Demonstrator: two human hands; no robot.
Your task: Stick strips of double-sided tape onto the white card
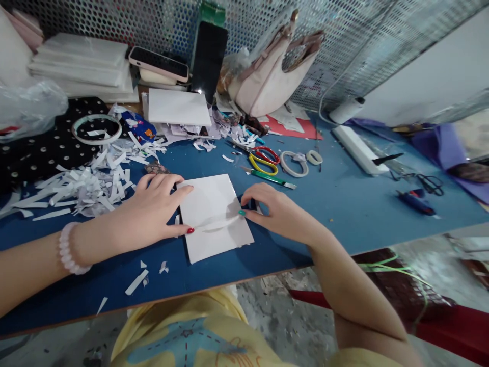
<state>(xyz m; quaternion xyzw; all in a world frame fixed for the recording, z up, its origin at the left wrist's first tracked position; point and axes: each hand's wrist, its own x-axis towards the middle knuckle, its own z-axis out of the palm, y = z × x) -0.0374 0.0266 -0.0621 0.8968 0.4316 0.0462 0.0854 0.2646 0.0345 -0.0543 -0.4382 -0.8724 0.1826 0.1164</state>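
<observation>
A white card (pixel 214 204) lies flat on the blue table (pixel 344 199) in front of me. My left hand (pixel 156 209) rests on its left edge, fingers laid flat across the top, thumb pressed at the side. My right hand (pixel 273 209) is closed in a pinch at the card's right edge. Between the two thumbs a thin clear strip of tape (pixel 217 223) stretches across the card, held at its right end by my right hand. A bead bracelet (pixel 69 250) sits on my left wrist.
A heap of white paper strips (pixel 91 183) lies to the left. Yellow and red scissors (pixel 263 160), tape rolls (pixel 294 163), a pen (pixel 414 201), a white power strip (pixel 355 148), a phone (pixel 158 63), stacked white boards (pixel 82 63) and a pink bag (pixel 271 76) sit behind.
</observation>
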